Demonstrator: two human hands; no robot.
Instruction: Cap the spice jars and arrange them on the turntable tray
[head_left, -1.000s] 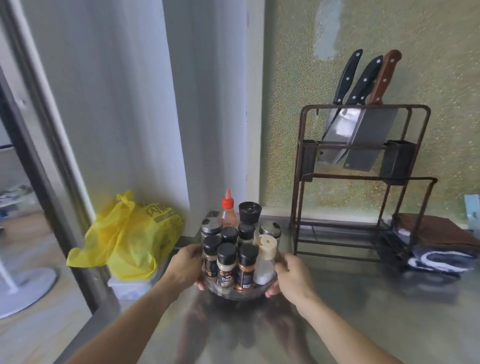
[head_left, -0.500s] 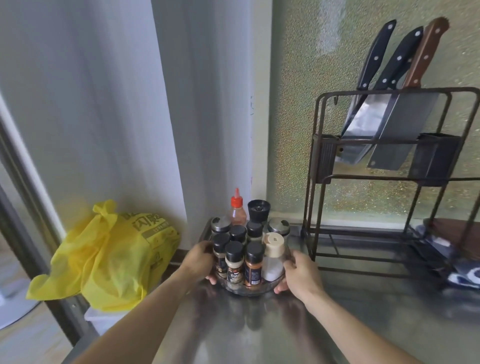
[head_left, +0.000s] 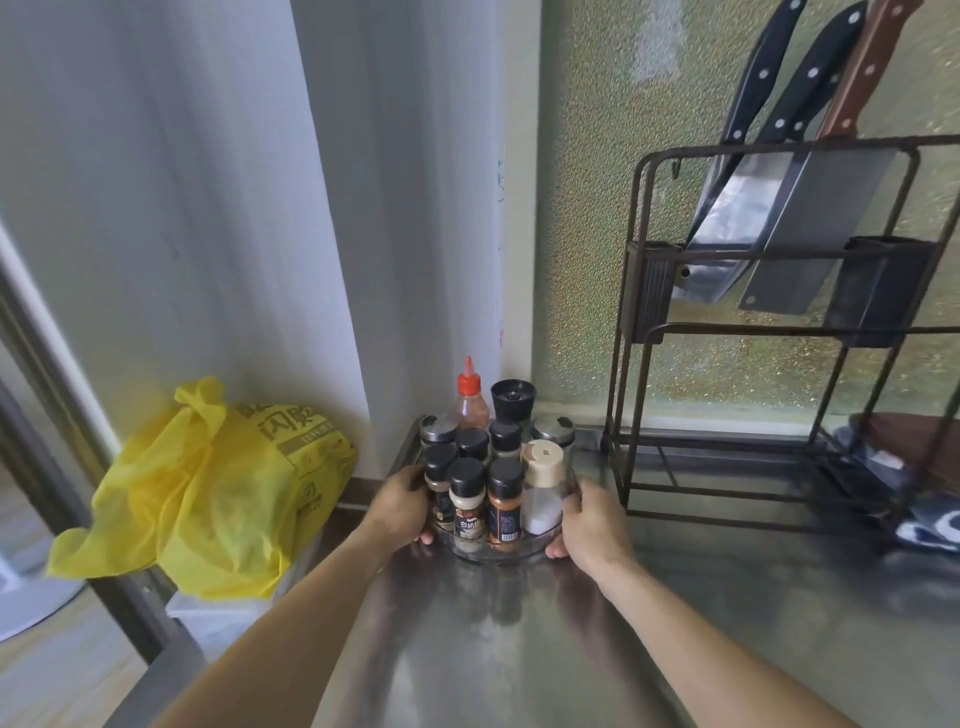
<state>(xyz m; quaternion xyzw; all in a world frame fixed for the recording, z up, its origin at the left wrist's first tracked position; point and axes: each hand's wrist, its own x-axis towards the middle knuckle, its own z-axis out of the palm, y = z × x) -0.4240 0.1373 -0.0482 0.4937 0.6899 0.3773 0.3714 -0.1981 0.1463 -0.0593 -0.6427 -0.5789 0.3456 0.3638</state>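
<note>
Stainless steel counter (head_left: 597, 649) fills the near field and runs to the far wall. Knife rack (head_left: 779, 332) stands far right, holding three knives (two black handles, one brown). Yellow plastic bag (head_left: 208, 499) sits at far left, off the counter edge. Clear turntable tray (head_left: 493, 552) rests on the counter near the far left corner. Left hand (head_left: 400, 506) grips its left rim, right hand (head_left: 589, 519) its right rim, fingers curled under. On the tray: capped spice jars (head_left: 467, 499) with black lids, a beige-lidded shaker (head_left: 543, 486), a red-capped squeeze bottle (head_left: 471, 400), and a black grinder (head_left: 513, 401) at the far side.
</note>
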